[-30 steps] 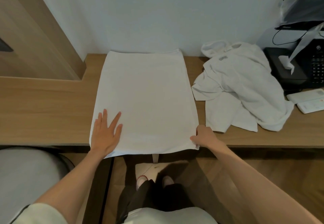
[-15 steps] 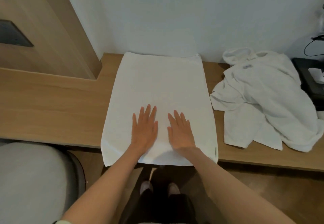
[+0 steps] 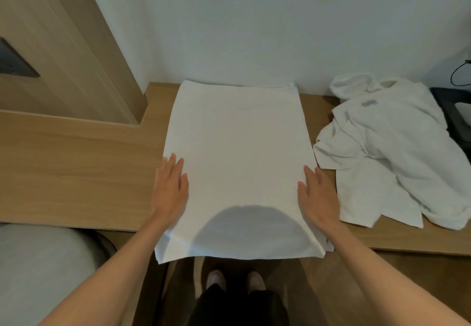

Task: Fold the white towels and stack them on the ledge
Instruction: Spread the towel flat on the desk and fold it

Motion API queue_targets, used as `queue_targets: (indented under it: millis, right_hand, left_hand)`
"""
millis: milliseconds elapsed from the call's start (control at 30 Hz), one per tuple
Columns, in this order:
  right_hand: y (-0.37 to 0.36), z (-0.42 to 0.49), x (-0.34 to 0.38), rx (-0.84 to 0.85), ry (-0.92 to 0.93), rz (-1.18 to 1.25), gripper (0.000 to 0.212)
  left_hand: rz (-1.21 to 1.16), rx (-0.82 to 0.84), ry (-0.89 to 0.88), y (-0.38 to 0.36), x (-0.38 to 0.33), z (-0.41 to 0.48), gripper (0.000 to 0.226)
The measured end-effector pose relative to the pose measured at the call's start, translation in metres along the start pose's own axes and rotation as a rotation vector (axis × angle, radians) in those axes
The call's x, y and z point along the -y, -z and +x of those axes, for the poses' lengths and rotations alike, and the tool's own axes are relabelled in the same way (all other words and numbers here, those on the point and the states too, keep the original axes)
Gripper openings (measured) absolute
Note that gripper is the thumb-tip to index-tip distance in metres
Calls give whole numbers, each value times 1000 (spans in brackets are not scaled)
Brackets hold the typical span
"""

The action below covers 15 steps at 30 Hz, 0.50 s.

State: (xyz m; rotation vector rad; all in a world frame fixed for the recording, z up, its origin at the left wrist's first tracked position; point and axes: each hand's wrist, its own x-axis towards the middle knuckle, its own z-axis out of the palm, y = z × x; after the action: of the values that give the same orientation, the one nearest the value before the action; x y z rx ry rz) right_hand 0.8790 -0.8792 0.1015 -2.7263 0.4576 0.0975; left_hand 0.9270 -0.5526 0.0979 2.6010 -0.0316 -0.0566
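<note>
White towel lies flat with the wooden ledge under it. My left hand and right hand press its side edges, fingers straight, gripping nothing, to pin it smooth for folding. A crumpled heap waits to its right.

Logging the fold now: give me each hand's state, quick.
Left hand: open, flat on the left edge of the spread towel.
Right hand: open, flat on its right edge.

Both hands flat, fingers straight, palms down: left hand, right hand, well apart, forearms extended.
</note>
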Motion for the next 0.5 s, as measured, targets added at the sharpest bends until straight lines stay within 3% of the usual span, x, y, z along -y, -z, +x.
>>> queue_targets:
  millis: [67,167,300,500]
  right_hand:
    - [7,15,9,-77,6,23,43]
    - [17,40,22,-57,-63,112,45]
    - [22,72,31,53,-243,182,57]
    - [18,104,47,95,-504,99,64]
  left_hand:
    - [-150,-93,31,8,-1,15,42]
    - [-193,-166,145,17,-2,45,40]
    - [-299,-113,370,21,2,79,36]
    - [-394,-100,505,17,10,102,26]
